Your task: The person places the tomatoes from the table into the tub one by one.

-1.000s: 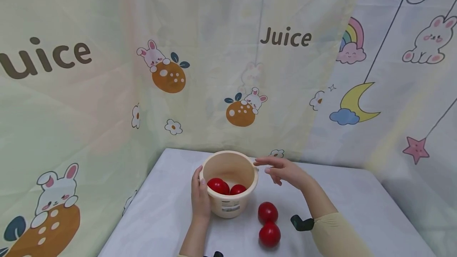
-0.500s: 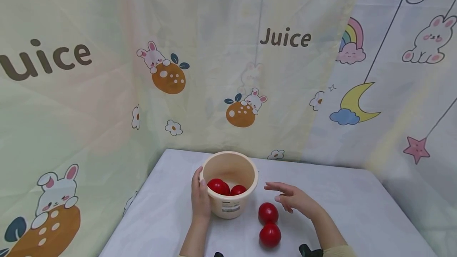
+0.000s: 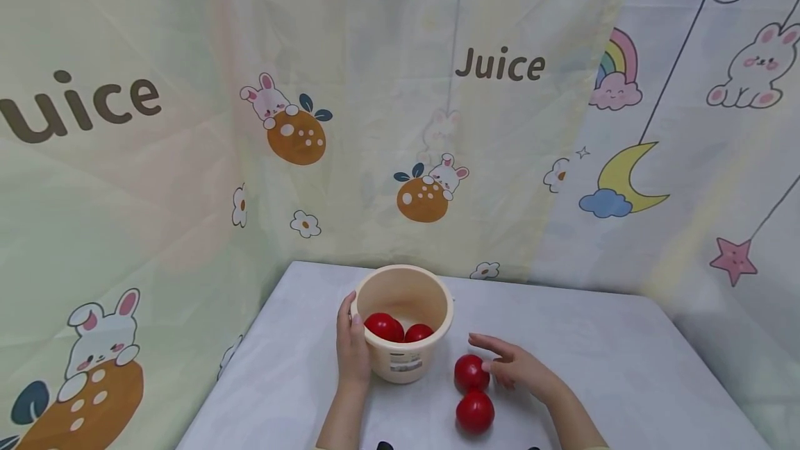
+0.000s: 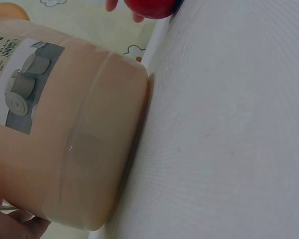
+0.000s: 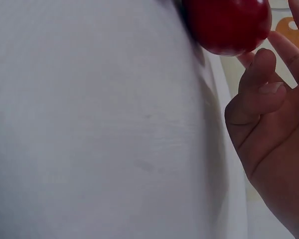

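A cream plastic bucket (image 3: 403,360) with a label on its front stands at the table's middle. Two glossy red balls (image 3: 382,326) lie inside. My left hand (image 3: 353,349) holds the bucket's left side near the rim; in the left wrist view its fingers (image 4: 20,224) show partly behind the bucket wall. Two more red balls lie one in front of the other to the bucket's right. My right hand (image 3: 515,367) is at the farther ball (image 3: 471,373), fingers spread and the thumb tip right by its side. In the right wrist view that hand (image 5: 274,114) is half-open beside the ball (image 5: 229,22).
The nearer red ball (image 3: 475,412) sits against the farther one. A white cloth covers the table (image 3: 581,325). Printed curtains (image 3: 350,158) with rabbits and oranges hang close behind the table and along both sides.
My right hand has left the bucket's right rim and come down and nearer, to the farther loose ball. The left hand and bucket stay in place.
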### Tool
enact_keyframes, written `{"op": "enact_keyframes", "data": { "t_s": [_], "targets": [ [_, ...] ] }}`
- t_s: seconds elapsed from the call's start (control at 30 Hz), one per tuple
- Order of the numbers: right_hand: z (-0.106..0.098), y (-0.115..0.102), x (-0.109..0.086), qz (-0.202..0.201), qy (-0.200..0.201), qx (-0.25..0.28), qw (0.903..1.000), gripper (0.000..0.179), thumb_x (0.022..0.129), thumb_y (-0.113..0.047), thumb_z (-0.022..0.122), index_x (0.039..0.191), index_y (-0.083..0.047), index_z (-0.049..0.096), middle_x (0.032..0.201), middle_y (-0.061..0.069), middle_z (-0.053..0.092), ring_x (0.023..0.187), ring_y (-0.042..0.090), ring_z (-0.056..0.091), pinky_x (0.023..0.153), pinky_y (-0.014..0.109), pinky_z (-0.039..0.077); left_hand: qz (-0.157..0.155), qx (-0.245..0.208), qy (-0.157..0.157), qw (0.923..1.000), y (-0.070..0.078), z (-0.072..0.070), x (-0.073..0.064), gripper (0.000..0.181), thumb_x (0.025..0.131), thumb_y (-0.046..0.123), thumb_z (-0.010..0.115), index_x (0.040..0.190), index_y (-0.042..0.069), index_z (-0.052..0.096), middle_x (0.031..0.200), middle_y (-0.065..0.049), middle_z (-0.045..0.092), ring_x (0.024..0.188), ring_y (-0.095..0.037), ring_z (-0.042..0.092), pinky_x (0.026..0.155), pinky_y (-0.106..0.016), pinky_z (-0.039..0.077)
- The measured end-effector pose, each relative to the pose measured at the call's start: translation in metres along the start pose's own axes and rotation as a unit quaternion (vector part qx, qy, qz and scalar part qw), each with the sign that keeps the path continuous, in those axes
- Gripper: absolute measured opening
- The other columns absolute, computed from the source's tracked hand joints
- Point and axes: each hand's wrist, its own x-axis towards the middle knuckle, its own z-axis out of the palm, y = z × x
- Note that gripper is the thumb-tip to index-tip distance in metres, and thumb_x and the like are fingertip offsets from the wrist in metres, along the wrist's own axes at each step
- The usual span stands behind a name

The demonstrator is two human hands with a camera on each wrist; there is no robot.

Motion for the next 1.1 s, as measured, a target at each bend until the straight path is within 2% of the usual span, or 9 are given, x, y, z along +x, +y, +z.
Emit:
{"op": "enact_keyframes", "data": {
  "t_s": [0.2, 0.43, 0.57, 0.83, 1.1],
  "targets": [
    [0.004, 0.007, 0.001, 0.012, 0.012, 0.0, 0.9999, 0.074, 0.071, -0.045, 0.072, 0.137, -0.037, 0.039, 0.142, 0.001, 0.042, 0.097, 0.022, 0.056, 0.069, 0.031, 0.053, 0.012, -0.015, 0.001, 0.9998, -0.001, 0.0, -0.001, 0.046, 0.093, 0.042, 0.038, 0.138, 0.036, 0.033, 0.137, 0.018, 0.038, 0.126, -0.012, 0.04, 0.095, -0.05, 0.045],
    [0.006, 0.011, 0.005, 0.027, 0.015, -0.006, 0.9995, 0.073, 0.068, -0.049, 0.072, 0.134, -0.04, 0.042, 0.139, 0.002, 0.046, 0.096, 0.021, 0.057, 0.068, 0.032, 0.053, 0.012, -0.007, 0.003, 0.9999, 0.002, 0.0, -0.001, 0.044, 0.092, 0.043, 0.039, 0.136, 0.042, 0.032, 0.136, 0.018, 0.039, 0.126, -0.011, 0.04, 0.094, -0.05, 0.046],
    [0.007, 0.012, 0.005, 0.036, 0.012, -0.006, 0.9993, 0.069, 0.068, -0.05, 0.072, 0.131, -0.04, 0.046, 0.135, 0.005, 0.048, 0.086, 0.023, 0.058, 0.065, 0.031, 0.052, 0.004, -0.005, 0.0, 1.0, 0.004, 0.0, 0.0, 0.042, 0.092, 0.042, 0.04, 0.134, 0.046, 0.031, 0.137, 0.019, 0.038, 0.126, -0.011, 0.039, 0.094, -0.048, 0.047],
    [0.007, 0.012, 0.002, 0.042, -0.006, 0.007, 0.9991, 0.068, 0.066, -0.046, 0.075, 0.129, -0.036, 0.051, 0.127, 0.008, 0.052, 0.075, 0.024, 0.059, 0.06, 0.028, 0.05, 0.002, -0.003, -0.001, 1.0, 0.005, 0.0, 0.0, 0.047, 0.093, 0.038, 0.041, 0.139, 0.034, 0.031, 0.136, 0.019, 0.038, 0.125, -0.011, 0.039, 0.092, -0.048, 0.048],
    [0.007, 0.016, 0.003, 0.036, -0.008, 0.005, 0.9993, 0.068, 0.067, -0.045, 0.075, 0.129, -0.036, 0.05, 0.128, 0.008, 0.052, 0.077, 0.025, 0.059, 0.06, 0.027, 0.05, 0.001, 0.002, 0.003, 1.0, 0.006, 0.0, -0.001, 0.047, 0.093, 0.038, 0.041, 0.139, 0.034, 0.031, 0.137, 0.018, 0.038, 0.126, -0.012, 0.039, 0.093, -0.048, 0.047]
  ]
}}
